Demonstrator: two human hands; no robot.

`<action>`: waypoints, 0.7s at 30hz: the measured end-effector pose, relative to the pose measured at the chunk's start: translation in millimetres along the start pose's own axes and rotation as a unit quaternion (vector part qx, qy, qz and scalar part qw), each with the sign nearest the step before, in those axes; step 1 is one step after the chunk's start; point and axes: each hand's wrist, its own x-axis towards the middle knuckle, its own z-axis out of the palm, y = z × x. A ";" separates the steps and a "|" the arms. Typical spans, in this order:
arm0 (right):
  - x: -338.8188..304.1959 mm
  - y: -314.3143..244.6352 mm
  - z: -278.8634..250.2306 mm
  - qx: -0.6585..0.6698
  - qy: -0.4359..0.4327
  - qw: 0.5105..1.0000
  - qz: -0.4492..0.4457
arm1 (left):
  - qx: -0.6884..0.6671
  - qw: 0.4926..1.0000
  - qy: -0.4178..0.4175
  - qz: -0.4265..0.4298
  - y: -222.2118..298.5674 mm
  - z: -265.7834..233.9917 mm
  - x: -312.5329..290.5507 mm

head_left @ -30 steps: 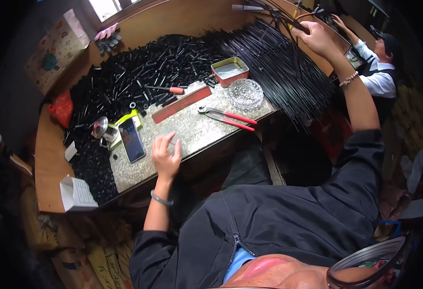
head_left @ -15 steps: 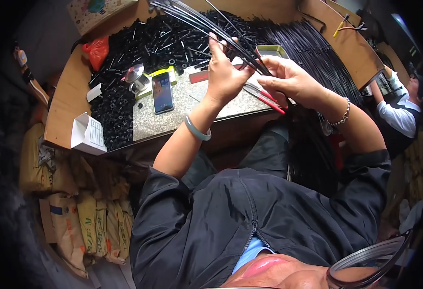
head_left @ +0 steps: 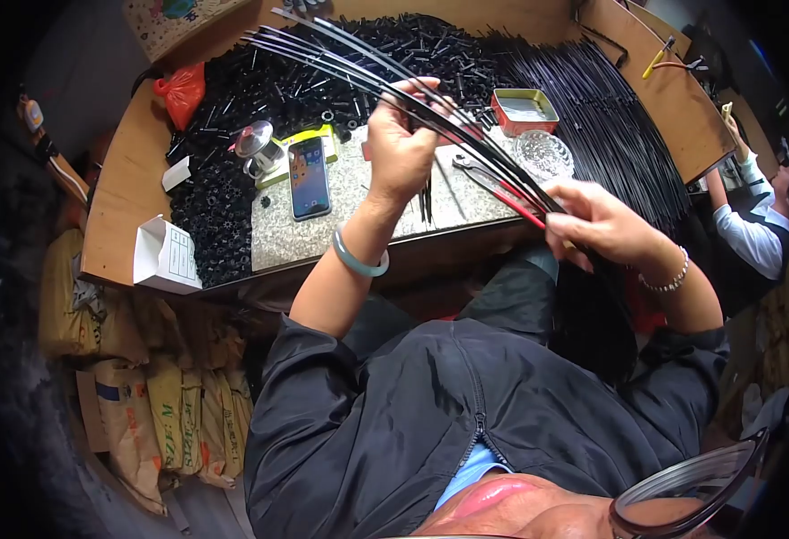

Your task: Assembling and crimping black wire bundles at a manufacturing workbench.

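A bundle of long, thin black rods [head_left: 466,135] slants across the air above the worktable, its far ends fanned out toward the upper left. My left hand [head_left: 401,144] is closed round the middle of the bundle. Lower down and to the right, my right hand [head_left: 605,220] has its fingers closed on the near end, where the rods run past the table edge. Beneath the bundle, red-handled pliers [head_left: 511,199] lie on the speckled board [head_left: 277,242]. A clear glass dish [head_left: 542,156] and a red-and-yellow open tin [head_left: 525,111] stand beyond my right hand.
Small black parts [head_left: 219,202] are heaped at the left and back; more black rods [head_left: 596,117] lie at the right. A phone [head_left: 309,180], a metal pot [head_left: 258,148], a white box [head_left: 166,254] and a red bag [head_left: 181,97] stand leftward. Another person [head_left: 758,225] sits at far right.
My right hand has moved down and right along the rods, away from my left hand. My left hand has shifted slightly left and down, uncovering the glass dish and tin.
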 end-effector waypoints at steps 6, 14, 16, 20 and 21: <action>-40.3 63.3 -30.2 -0.071 0.134 0.988 -0.042 | 0.079 0.992 0.086 0.056 10.5 -26.2 8.2; -85.7 84.4 -66.1 -0.107 0.301 0.943 -0.091 | 0.095 0.990 0.094 0.038 3.3 -46.4 16.1; -102.8 85.7 -76.5 -0.043 0.326 0.938 -0.112 | 0.080 0.992 0.093 0.034 11.2 -43.3 15.5; -101.5 83.6 -81.8 -0.003 0.390 0.903 -0.177 | 0.051 0.997 0.041 0.038 21.3 -33.6 16.4; -97.9 81.0 -81.5 -0.034 0.424 0.886 -0.183 | 0.050 0.997 0.049 0.020 24.4 -30.2 15.9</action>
